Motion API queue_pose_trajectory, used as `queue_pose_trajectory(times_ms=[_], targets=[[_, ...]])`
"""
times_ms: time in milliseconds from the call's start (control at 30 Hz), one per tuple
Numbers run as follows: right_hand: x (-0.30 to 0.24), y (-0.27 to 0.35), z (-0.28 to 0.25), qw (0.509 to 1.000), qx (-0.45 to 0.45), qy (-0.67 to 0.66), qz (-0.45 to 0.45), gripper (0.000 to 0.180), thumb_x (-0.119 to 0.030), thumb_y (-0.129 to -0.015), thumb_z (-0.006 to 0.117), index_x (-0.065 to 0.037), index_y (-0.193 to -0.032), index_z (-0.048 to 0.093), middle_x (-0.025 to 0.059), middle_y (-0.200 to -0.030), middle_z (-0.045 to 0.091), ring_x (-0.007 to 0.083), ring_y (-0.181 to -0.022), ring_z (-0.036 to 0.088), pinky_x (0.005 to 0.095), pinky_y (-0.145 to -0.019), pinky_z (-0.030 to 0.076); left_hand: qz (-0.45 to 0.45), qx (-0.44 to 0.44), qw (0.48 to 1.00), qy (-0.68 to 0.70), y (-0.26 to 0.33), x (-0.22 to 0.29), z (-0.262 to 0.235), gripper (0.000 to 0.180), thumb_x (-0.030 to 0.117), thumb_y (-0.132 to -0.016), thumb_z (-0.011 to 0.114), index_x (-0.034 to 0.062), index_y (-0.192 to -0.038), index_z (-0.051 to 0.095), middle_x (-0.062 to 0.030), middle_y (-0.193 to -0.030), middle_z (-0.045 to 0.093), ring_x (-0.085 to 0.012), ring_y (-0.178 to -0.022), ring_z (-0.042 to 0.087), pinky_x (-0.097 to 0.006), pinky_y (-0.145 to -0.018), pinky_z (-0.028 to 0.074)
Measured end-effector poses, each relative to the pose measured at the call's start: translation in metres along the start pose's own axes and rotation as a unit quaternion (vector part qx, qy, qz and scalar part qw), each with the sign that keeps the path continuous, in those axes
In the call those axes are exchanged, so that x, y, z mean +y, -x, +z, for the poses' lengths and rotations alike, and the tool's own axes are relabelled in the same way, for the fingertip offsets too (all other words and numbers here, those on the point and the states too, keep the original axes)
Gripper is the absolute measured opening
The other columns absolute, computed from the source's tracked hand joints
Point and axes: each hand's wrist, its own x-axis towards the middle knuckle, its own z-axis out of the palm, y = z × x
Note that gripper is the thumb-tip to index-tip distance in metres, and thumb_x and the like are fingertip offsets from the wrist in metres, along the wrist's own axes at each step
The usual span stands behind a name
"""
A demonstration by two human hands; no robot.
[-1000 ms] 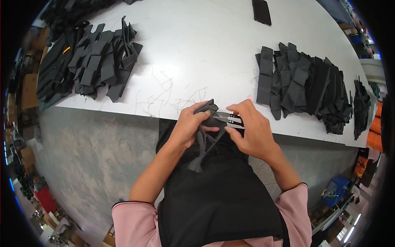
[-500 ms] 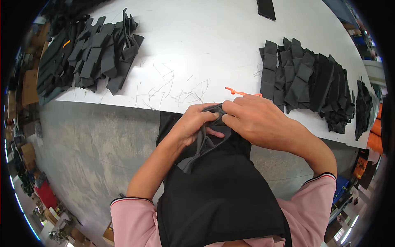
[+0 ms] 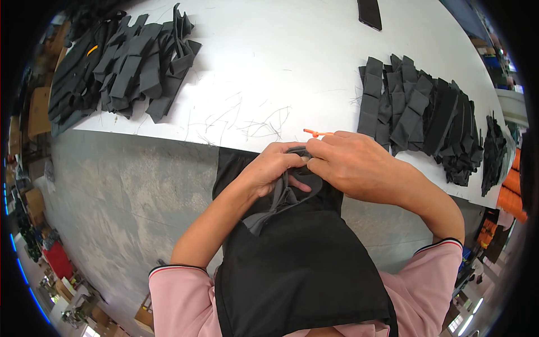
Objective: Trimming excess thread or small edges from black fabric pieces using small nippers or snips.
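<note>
In front of my black apron (image 3: 297, 269), at the table's near edge, both hands meet over a dark grey fabric strip (image 3: 263, 218). My left hand (image 3: 271, 168) is closed on the strip, thumb on top, with one finger showing through a fold. The strip's loose end hangs down over the apron. My right hand (image 3: 356, 168) pinches the same fabric beside the left thumb; its fingertips are partly hidden. A knotted orange cord (image 3: 315, 133) sticks out above the right hand's knuckles, and whatever it is tied to is hidden.
On the white table (image 3: 264, 56), grey fabric strips (image 3: 140, 62) are heaped at left and more strips (image 3: 412, 106) at right. A small dark bundle (image 3: 492, 154) lies at the far right. Loose threads (image 3: 266, 124) lie near the edge; a black phone (image 3: 369, 14) is at the back.
Both hands stay together on the fabric strip with little movement. The orange cord has turned and its loop shows less. The view has shifted slightly.
</note>
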Motion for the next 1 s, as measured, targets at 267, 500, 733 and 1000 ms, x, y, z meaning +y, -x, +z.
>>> queue_pose_trajectory(times_ms=[267,500,733,1000], targets=[[-0.007,-0.005,-0.002,1.000,0.017,-0.024,-0.004,0.008,-0.006,-0.071,0.058,-0.001,-0.069,0.052,0.0077,-0.076,0.047,0.0205,-0.070,0.055,0.0336,-0.063,0.048,-0.008,-0.011,1.000,-0.023,0.000,0.002,0.005,0.039,0.000,-0.080,0.046,-0.0081,-0.118,0.052,-0.0140,-0.101,0.058,-0.0199,-0.084,0.061,-0.031,-0.061,0.060],[-0.008,-0.001,0.002,0.999,-0.023,-0.019,0.026,0.007,-0.006,-0.074,0.057,0.000,-0.074,0.053,0.0077,-0.077,0.048,0.0217,-0.071,0.056,0.0339,-0.061,0.047,-0.005,-0.012,1.000,-0.015,0.000,0.001,0.004,0.039,0.000,-0.080,0.047,-0.0079,-0.118,0.052,-0.0140,-0.102,0.058,-0.0199,-0.085,0.061,-0.033,-0.061,0.060],[-0.008,0.010,-0.013,0.992,-0.063,-0.036,0.108,0.020,0.000,-0.072,0.058,-0.001,-0.092,0.058,0.0080,-0.082,0.049,0.0252,-0.074,0.055,0.0354,-0.062,0.046,-0.009,-0.011,1.000,0.002,-0.001,0.000,-0.001,0.039,0.002,-0.083,0.047,-0.0065,-0.121,0.051,-0.0143,-0.103,0.058,-0.0208,-0.087,0.061,-0.034,-0.061,0.060],[-0.010,0.009,0.000,0.995,-0.022,-0.029,0.088,0.029,0.002,-0.068,0.063,-0.006,-0.097,0.058,0.0080,-0.081,0.048,0.0266,-0.074,0.054,0.0360,-0.062,0.044,-0.019,-0.008,1.000,-0.023,-0.002,0.003,0.001,0.043,0.001,-0.083,0.047,-0.0046,-0.126,0.047,-0.0142,-0.103,0.058,-0.0196,-0.085,0.060,-0.033,-0.062,0.060]])
